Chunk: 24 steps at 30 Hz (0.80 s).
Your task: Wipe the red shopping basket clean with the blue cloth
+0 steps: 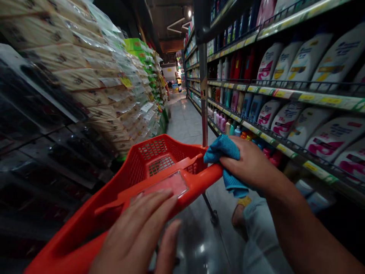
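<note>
A red plastic shopping cart (199, 178) fills the lower middle of the head view, its basket bare down to the grid floor. My right hand (248, 161) grips a blue cleaning cloth (221, 149), bunched at the right end of the cart's handle. Part of the cloth hangs below my fingers. My left hand (142, 228) lies over the handle's left part, fingers stretched out and thumb apart, slightly blurred. Beside its fingertips is the clear-covered panel (171, 184) in the middle of the handle.
Shelves (285, 93) of shampoo bottles line the right side, close to my right arm. Stacked packages (94, 76) rise on the left. A metal post (203, 95) stands by the cart's right corner. Tiled aisle floor (184, 114) runs ahead. My foot (239, 215) shows below.
</note>
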Each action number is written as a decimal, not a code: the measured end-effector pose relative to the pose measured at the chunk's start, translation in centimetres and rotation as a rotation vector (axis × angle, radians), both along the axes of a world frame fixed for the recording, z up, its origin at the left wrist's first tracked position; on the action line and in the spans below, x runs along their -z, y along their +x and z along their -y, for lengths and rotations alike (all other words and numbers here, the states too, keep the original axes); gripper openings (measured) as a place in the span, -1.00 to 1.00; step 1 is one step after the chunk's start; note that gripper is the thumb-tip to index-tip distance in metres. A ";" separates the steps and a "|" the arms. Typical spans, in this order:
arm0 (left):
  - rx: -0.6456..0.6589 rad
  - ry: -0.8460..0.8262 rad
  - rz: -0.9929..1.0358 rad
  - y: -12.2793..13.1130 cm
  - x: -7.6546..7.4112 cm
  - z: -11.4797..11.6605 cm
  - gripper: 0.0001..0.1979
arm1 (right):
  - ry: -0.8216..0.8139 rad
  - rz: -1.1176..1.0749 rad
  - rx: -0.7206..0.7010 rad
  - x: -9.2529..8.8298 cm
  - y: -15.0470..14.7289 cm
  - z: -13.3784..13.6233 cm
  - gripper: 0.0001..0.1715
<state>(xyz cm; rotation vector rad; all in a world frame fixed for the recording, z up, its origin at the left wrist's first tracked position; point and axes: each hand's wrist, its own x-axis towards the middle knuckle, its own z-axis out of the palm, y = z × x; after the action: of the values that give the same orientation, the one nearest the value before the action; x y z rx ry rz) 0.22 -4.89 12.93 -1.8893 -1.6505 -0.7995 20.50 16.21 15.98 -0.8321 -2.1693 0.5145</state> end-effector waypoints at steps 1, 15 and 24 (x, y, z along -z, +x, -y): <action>0.002 0.015 -0.065 1.7 -0.5 -1.1 -0.64 | -0.028 0.000 -0.050 -0.1 0.0 0.8 -0.84; -0.129 -0.004 -0.198 3.4 -1.7 -1.0 -0.71 | -0.589 -0.545 -0.133 5.4 -3.2 6.1 -0.86; 0.061 0.000 -0.095 -1.8 -1.6 2.7 -0.82 | -0.255 -0.757 -0.100 10.5 -8.0 6.8 -0.85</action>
<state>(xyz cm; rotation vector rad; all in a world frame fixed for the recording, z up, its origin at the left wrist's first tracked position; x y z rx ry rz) -1.62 -7.63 14.52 -1.9549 -1.5419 -0.7221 12.51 9.46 5.45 -0.5316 -1.4636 0.9896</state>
